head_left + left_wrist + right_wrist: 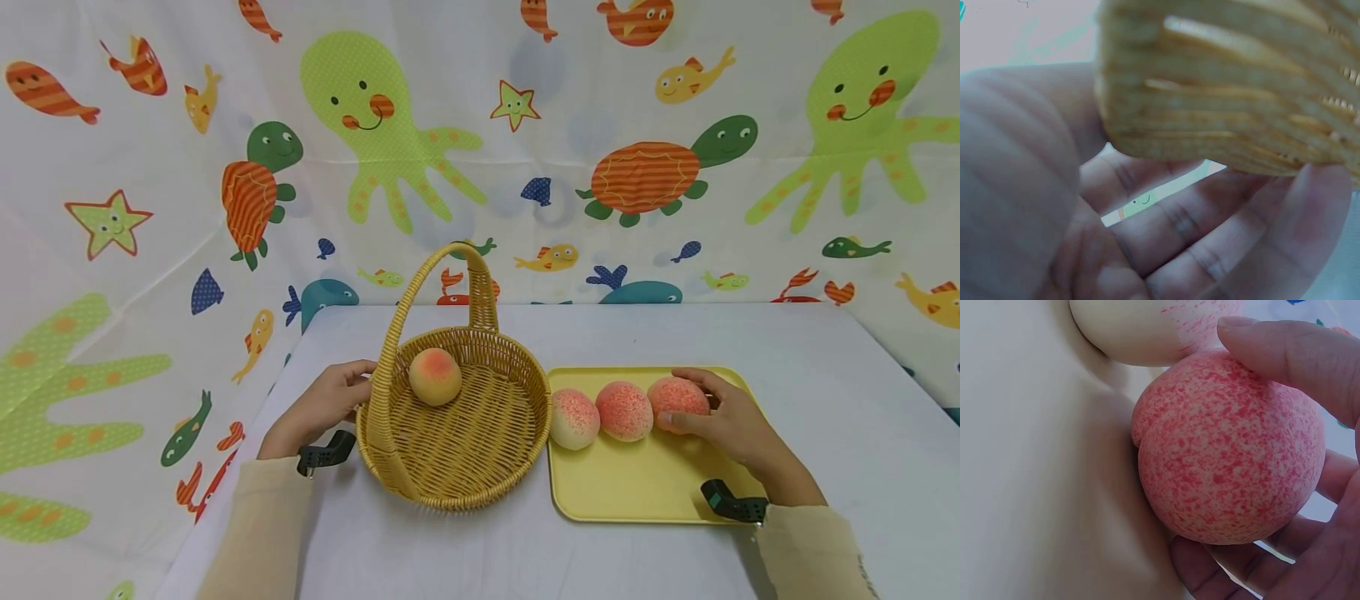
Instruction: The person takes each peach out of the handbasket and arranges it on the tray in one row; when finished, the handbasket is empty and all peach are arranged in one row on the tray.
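Observation:
A round yellow wicker basket point(472, 442) with a tall arched handle stands left of centre in the head view. My left hand point(326, 408) holds its left side; close up in the left wrist view, the fingers point(1179, 219) bend under the wicker edge. One yellow-orange peach point(435, 379) lies inside the basket. On the yellow tray point(630, 487), my right hand point(738, 429) grips the rightmost speckled pink peach point(1229, 450), thumb on one side and fingers round the other. Two more peaches sit in a row beside it, a pink one point(624, 412) and a paler one point(574, 419).
The tray stands just right of the basket, and the palest peach lies close to the basket's rim. A white cloth covers the table point(465, 558). Behind and to the left hangs a curtain point(562, 100) printed with sea animals.

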`<state>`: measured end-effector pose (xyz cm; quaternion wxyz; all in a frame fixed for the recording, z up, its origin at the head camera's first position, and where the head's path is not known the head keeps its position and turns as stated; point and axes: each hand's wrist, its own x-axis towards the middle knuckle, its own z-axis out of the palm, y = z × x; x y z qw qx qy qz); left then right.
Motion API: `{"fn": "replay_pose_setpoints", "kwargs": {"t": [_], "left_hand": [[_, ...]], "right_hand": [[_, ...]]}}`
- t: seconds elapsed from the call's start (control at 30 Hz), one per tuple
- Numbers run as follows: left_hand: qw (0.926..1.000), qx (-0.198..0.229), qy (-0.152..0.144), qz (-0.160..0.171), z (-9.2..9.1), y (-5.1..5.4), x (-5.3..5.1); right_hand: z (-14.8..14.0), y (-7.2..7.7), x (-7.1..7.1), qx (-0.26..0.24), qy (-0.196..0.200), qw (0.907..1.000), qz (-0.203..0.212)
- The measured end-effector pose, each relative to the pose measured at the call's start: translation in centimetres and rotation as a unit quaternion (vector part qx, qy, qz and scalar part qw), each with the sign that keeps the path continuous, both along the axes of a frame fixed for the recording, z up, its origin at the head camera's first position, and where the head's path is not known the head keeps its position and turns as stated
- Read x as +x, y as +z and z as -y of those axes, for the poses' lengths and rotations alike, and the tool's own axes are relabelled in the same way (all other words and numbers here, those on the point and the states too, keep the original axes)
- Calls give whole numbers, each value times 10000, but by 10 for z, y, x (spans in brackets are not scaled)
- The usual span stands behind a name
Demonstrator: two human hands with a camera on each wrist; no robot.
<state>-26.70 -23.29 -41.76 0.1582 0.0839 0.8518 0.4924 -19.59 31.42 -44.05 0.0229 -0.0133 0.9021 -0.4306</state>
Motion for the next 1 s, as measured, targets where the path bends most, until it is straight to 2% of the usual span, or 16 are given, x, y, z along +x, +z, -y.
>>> {"fn": "replay_pose_setpoints", "kwargs": {"t": [0.37, 0.6, 1.0], "left_hand": [[10000, 49, -23, 15, 1, 0, 0], [9997, 198, -139, 9, 0, 1, 1], [9998, 174, -131, 4, 0, 1, 1]], "right_hand": [[-1, 0, 0, -25, 10, 10000, 5], [-1, 2, 1, -48, -13, 10000, 32], [-1, 2, 1, -26, 78, 10000, 46]]}}
